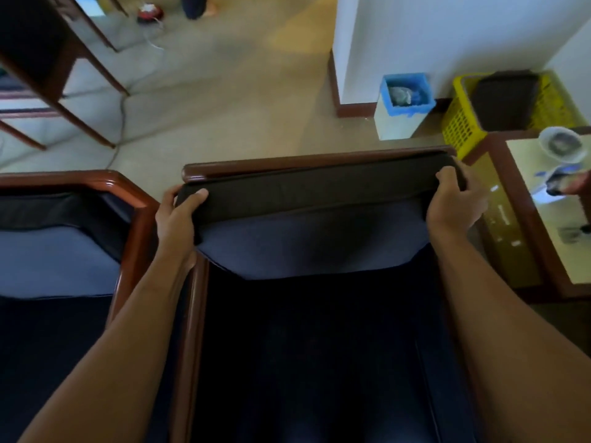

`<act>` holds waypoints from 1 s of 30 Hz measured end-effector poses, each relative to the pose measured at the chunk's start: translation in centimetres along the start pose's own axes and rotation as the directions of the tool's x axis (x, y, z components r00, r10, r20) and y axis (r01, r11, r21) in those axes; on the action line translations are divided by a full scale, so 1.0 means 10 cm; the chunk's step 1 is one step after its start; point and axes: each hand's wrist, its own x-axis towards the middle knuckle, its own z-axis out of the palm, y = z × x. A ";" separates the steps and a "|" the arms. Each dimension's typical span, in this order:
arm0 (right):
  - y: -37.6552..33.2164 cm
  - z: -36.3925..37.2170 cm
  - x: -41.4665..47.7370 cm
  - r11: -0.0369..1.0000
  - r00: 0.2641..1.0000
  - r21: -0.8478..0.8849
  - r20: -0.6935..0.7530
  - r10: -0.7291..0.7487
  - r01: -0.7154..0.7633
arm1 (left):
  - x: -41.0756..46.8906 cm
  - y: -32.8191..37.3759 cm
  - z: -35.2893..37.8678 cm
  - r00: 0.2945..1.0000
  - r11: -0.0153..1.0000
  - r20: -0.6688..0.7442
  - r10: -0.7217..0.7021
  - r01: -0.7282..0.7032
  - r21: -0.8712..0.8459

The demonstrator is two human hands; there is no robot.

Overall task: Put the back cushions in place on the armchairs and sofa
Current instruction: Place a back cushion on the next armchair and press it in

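Against the wooden back rail of the armchair (307,163) directly below the camera, a dark blue back cushion (310,238) stands upright, its black top edge just under the rail and its lower part resting on the dark seat. Both arms reach forward to it. The left hand (177,215) grips the cushion's upper left corner, thumb lying across the front of the black edge and fingers wrapped behind. The right hand (454,203) clasps the upper right corner the same way, fingers curled over the top. Beside this chair on the left stands a second armchair (128,199) with a blue back cushion (54,257) already leaning against its backrest. Beyond the chairs, on the floor by the white wall, sit a small bin with a blue liner (404,100) and a yellow perforated basket (460,119). At the right edge, a low worktop (524,228) carries a white bowl (561,143).
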 end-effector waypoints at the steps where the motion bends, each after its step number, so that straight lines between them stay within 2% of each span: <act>1: 0.02 0.10 0.04 1.000 1.000 -0.019 0.024 -0.006 0.007 | 0.06 -0.04 0.03 1.000 1.000 -0.012 -0.011 0.011 0.022; 5: 0.30 0.33 0.06 0.988 0.991 -0.120 0.112 -0.080 0.093 | 0.27 -0.28 0.13 0.998 0.992 -0.029 -0.050 0.053 0.117; 11: 0.84 0.43 0.09 0.937 0.966 -0.238 0.100 -0.239 0.256 | 0.45 -0.53 0.29 0.992 0.907 -0.046 0.115 -0.086 0.412; 13: 0.94 0.45 0.11 0.906 0.953 -0.294 0.098 -0.288 0.304 | 0.46 -0.56 0.33 0.982 0.831 -0.046 0.185 -0.131 0.541; 16: 0.99 0.44 0.10 0.869 0.931 -0.335 0.150 -0.334 0.365 | 0.41 -0.55 0.43 0.949 0.637 -0.019 0.316 -0.197 0.745; 20: 0.97 0.35 0.08 0.840 0.939 -0.427 0.225 -0.260 0.335 | 0.27 -0.49 0.49 0.919 0.386 0.110 0.378 -0.265 0.884; 25: 0.85 0.07 -0.19 0.801 0.942 -0.545 0.329 -0.067 0.247 | 0.03 -0.32 0.51 0.879 0.118 0.410 0.243 -0.446 0.887; 27: 0.79 -0.15 -0.36 0.747 0.916 -0.611 0.400 0.009 0.260 | -0.17 -0.28 0.57 0.836 0.046 0.528 0.150 -0.539 0.841; 30: 0.70 -0.64 -0.67 0.600 0.889 -0.728 0.455 0.061 0.332 | -0.57 -0.21 0.72 0.729 0.006 0.680 0.080 -0.683 0.730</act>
